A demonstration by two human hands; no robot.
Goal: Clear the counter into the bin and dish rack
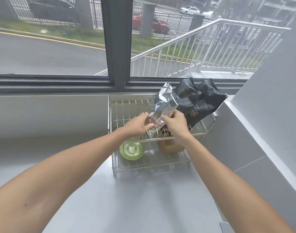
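**Desk:** What is in the hands?

**Photographer:** A crinkled silver foil snack bag (pixel 164 108), shiny and creased, tilted with its sealed top edge pointing up toward the window (pixel 59 39). Both bare hands grip its lower end above the upper tier of a wire dish rack (pixel 160 140). The left hand (pixel 137 126) pinches the bag's lower left side between thumb and curled fingers; the right hand (pixel 176 123) is closed on the lower right edge, thumb on the foil. Reddish print shows faintly near the bottom of the bag, too blurred to read.

**Desk:** And the rack itself?

**Photographer:** Two tiers of bright metal wire, standing on a grey counter (pixel 135 199) against the window sill. On the upper tier, just behind the silver bag, a larger black foil bag (pixel 199 101) leans toward the right-hand wall, with pale lettering I cannot make out. In the lower tier a green plate (pixel 132 151) lies flat on the left, and a tan object (pixel 172 147) sits on the right, partly hidden by the right wrist; I cannot tell what it is. A dark item also shows under the silver bag, between the hands, mostly covered
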